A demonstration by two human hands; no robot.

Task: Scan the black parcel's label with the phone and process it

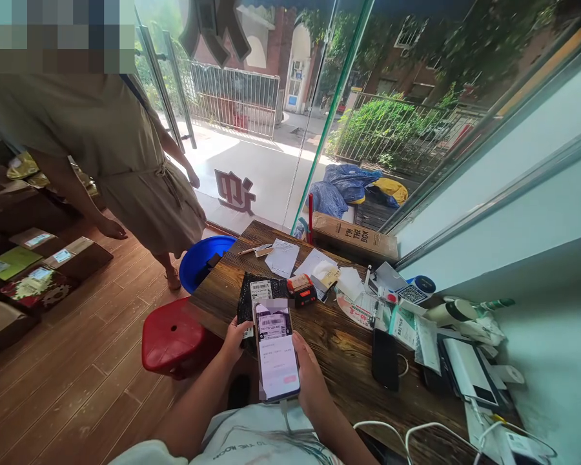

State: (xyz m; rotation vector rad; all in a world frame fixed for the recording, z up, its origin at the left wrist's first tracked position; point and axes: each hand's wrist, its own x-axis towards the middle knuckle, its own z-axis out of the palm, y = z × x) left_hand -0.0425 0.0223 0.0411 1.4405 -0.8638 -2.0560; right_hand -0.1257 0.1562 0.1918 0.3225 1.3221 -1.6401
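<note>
Gripping a lit smartphone [277,368], the right hand [310,371] is wrapped along its right side, thumb by the screen's edge. The left hand [234,340] has thumb and fingers closed on the near left edge of a black plastic mailer [244,298], which lies beyond and partly behind the phone, its white label [260,292] facing up. Whether the mailer rests fully on the tabletop [341,358] or is partly raised cannot be told.

The mailer looks light and soft, its glossy skin likely a little slippery and apt to crease; a pinch at the margin, clear of the label, should suit it. The phone would be stiff, smooth and more fragile, best held by its sides, with the white cable [285,416] at its lower end likely to tug.

On the left, the tabletop's edge runs close by the mailer, with a red stool [174,332] and a blue basin [190,265] beyond it. An orange-and-black device [301,290] sits just right of the mailer and loose papers [283,258] lie farther back. Bare wood right of the phone, before a dark phone [385,358], offers the most room.
</note>
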